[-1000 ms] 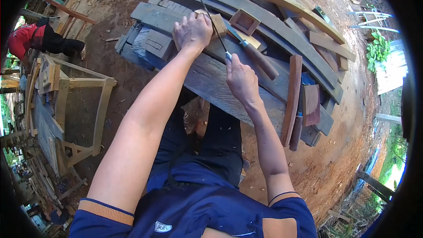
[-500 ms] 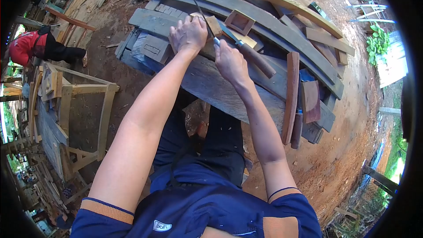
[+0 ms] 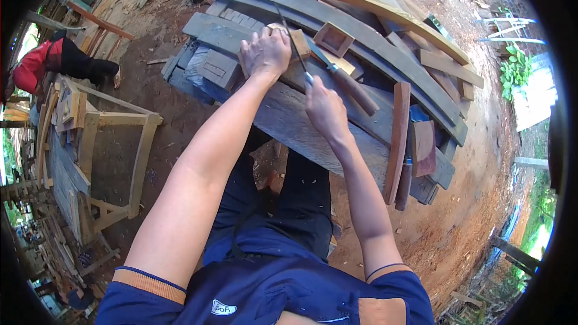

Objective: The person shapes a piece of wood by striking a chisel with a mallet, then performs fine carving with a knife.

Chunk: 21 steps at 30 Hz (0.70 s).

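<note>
My right hand (image 3: 327,108) is closed round the pale handle of a file (image 3: 294,41), whose long, thin, dark blade slants up and away to the left. Beside the blade, my left hand (image 3: 265,54) grips a small wooden block (image 3: 300,44) on the bench, its fingers curled over the near side and hiding part of it. The file lies against or just over the block; contact is hard to make out. Just right of it rest a chisel (image 3: 355,90) with a brown wooden handle and a small hollowed wooden box (image 3: 334,39).
Dark planks form the workbench (image 3: 319,129). A slotted wooden block (image 3: 215,69) sits at its left, and a curved reddish piece (image 3: 398,141) at its right. Long curved timbers (image 3: 385,9) lie behind. A wooden frame (image 3: 114,119) and a bending person in red (image 3: 45,63) are at left.
My right hand has drawn the file back toward my body and slightly right. My left hand stays on the block. The whole view has shifted a little.
</note>
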### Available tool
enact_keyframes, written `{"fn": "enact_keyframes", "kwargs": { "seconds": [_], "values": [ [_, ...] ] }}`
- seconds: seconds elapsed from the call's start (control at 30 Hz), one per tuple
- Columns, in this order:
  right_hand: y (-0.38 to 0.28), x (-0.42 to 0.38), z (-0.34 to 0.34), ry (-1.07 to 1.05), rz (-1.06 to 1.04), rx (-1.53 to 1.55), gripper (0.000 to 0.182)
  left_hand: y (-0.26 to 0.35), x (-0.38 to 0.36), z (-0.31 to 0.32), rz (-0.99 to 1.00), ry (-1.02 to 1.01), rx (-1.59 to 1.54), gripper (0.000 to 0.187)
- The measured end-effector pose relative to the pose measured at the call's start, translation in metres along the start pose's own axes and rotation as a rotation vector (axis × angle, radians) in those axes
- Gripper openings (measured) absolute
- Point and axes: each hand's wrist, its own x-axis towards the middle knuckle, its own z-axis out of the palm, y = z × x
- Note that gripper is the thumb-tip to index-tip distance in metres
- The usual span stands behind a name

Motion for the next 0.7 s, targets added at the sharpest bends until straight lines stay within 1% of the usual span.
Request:
{"fn": "enact_keyframes", "kwargs": {
  "seconds": [0.07, 0.13, 0.17, 0.2, 0.3, 0.33, 0.43, 0.53, 0.6, 0.67, 0.7],
  "values": [
    [0.002, -0.006, -0.001, -0.037, 0.020, -0.003, 0.026, 0.000, 0.001, 0.000, 0.034, 0.012, 0.014, 0.039],
    [0.002, -0.007, 0.000, 0.003, 0.001, -0.016, 0.026, -0.001, 0.001, 0.001, 0.030, 0.000, 0.014, 0.040],
    [0.006, 0.004, 0.007, 0.044, -0.039, -0.003, 0.029, -0.001, 0.000, 0.001, 0.028, 0.034, -0.018, 0.039],
    [0.002, 0.015, 0.008, 0.049, -0.037, -0.006, 0.029, 0.000, 0.000, 0.002, 0.030, 0.072, -0.051, 0.038],
    [-0.013, 0.036, 0.012, 0.094, -0.012, -0.018, 0.030, 0.001, 0.001, 0.002, 0.033, 0.071, -0.052, 0.036],
    [-0.011, 0.032, 0.009, 0.099, -0.012, -0.021, 0.030, 0.002, 0.001, 0.002, 0.024, 0.064, -0.056, 0.036],
    [0.001, -0.003, 0.004, -0.005, 0.015, -0.016, 0.026, 0.000, 0.002, 0.003, 0.028, 0.059, -0.047, 0.036],
    [0.007, -0.027, -0.001, -0.023, 0.049, -0.074, 0.024, -0.001, 0.003, 0.005, 0.022, 0.075, -0.050, 0.037],
    [0.001, -0.008, 0.004, -0.031, 0.054, -0.070, 0.025, -0.001, 0.000, 0.007, 0.034, 0.079, -0.052, 0.037],
    [-0.006, 0.025, 0.013, 0.055, -0.008, -0.033, 0.026, 0.000, 0.001, 0.006, 0.035, 0.058, -0.041, 0.038],
    [-0.009, 0.032, 0.015, 0.062, -0.010, -0.028, 0.026, 0.000, 0.002, 0.004, 0.028, 0.040, -0.037, 0.038]
  ]
}}
